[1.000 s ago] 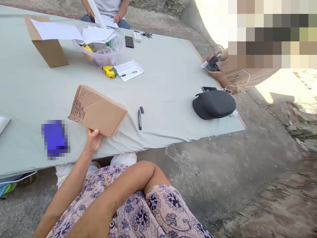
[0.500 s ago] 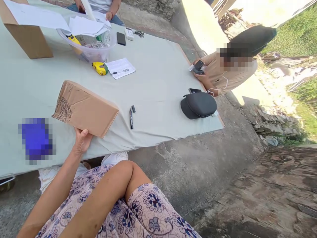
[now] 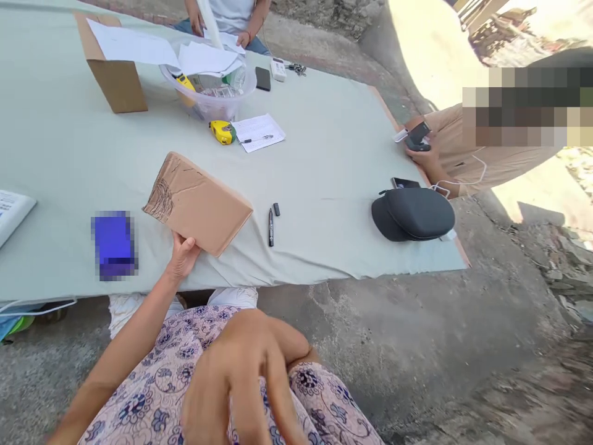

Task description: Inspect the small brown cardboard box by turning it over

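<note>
My left hand (image 3: 184,254) grips the lower edge of a tan cardboard box (image 3: 204,207), thumb on the near face. Black scribbled lines mark the box's left end, and it tilts above the cloth-covered table. Close to the camera, my right hand (image 3: 245,383) hangs over my patterned dress, slightly blurred, fingers apart and holding nothing. Right of the box lies a black marker (image 3: 271,228) with its cap (image 3: 277,209) off beside it. A blurred-out blue object (image 3: 114,244) rests left of my left hand.
Farther back are a plastic tub (image 3: 215,105) with papers on top, a yellow tape measure (image 3: 222,132), a written sheet (image 3: 269,128) and a standing cardboard box (image 3: 118,86). A black case (image 3: 412,213) lies at right. Two people sit around the table (image 3: 324,179).
My right hand has come down into view in front of my lap. The view has shifted left, bringing a white object's edge in. My left hand still holds the box.
</note>
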Demonstrator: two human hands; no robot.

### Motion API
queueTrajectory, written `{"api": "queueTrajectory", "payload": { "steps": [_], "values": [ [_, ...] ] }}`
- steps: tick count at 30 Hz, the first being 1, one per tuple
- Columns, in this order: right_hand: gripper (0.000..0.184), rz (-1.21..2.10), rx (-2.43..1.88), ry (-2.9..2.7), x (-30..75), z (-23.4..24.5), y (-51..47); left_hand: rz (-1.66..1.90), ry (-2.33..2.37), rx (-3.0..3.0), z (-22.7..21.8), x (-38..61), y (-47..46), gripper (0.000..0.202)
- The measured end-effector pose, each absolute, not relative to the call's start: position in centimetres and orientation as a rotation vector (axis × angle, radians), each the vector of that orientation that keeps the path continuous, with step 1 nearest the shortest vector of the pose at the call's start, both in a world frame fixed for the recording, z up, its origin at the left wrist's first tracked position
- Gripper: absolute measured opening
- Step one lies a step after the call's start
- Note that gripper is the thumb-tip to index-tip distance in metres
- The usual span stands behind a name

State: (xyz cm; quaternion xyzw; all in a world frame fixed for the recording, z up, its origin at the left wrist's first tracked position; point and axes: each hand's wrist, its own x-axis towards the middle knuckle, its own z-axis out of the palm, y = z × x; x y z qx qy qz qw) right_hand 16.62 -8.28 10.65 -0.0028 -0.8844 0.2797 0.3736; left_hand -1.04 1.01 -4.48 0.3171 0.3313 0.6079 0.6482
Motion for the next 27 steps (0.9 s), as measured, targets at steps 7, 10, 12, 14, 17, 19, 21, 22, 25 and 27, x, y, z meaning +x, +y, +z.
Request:
{"api": "queueTrajectory", "payload": {
  "steps": [7, 10, 12, 14, 17, 19, 21, 22, 25, 27],
  "values": [
    [0.031, 0.681, -1.101, -1.076, 22.7, 6.1, -0.6, 1.211, 0.827, 0.657, -2.7, -2.5, 2.2, 0.086],
    [0.056, 0.683, -1.300, -1.073, 23.2, 2.9, 0.8, 1.092, 0.905, 0.724, -1.1, -3.7, 3.4, 0.089],
    [0.066, 0.808, -1.293, -1.146, 22.0, 1.2, 1.0, 1.021, 0.957, 0.792, 0.1, -4.4, 4.2, 0.090],
    [0.069, 0.893, -1.257, -1.204, 20.3, 0.1, 1.0, 0.955, 1.031, 0.860, 1.1, -4.6, 5.1, 0.086],
    [0.070, 0.893, -1.245, -1.262, 18.3, -0.5, 0.8, 0.933, 1.190, 0.940, 2.0, -4.3, 6.1, 0.076],
    [0.071, 0.887, -1.267, -1.251, 17.6, -0.7, 0.8, 0.980, 1.272, 0.989, 2.0, -3.8, 6.5, 0.072],
    [0.072, 0.882, -1.318, -1.204, 17.3, -1.0, 0.9, 1.024, 1.302, 1.036, 1.6, -3.4, 6.6, 0.070],
    [0.071, 0.878, -1.343, -1.175, 17.2, -1.2, 1.0, 1.042, 1.309, 1.059, 1.3, -3.2, 6.5, 0.071],
    [0.071, 0.895, -1.358, -1.101, 16.9, -1.9, 1.0, 1.095, 1.293, 1.160, 0.2, -3.0, 5.6, 0.082],
    [0.069, 0.906, -1.336, -1.071, 16.7, -2.0, 1.0, 1.118, 1.233, 1.292, -0.5, -2.9, 4.8, 0.091]
  ]
}}
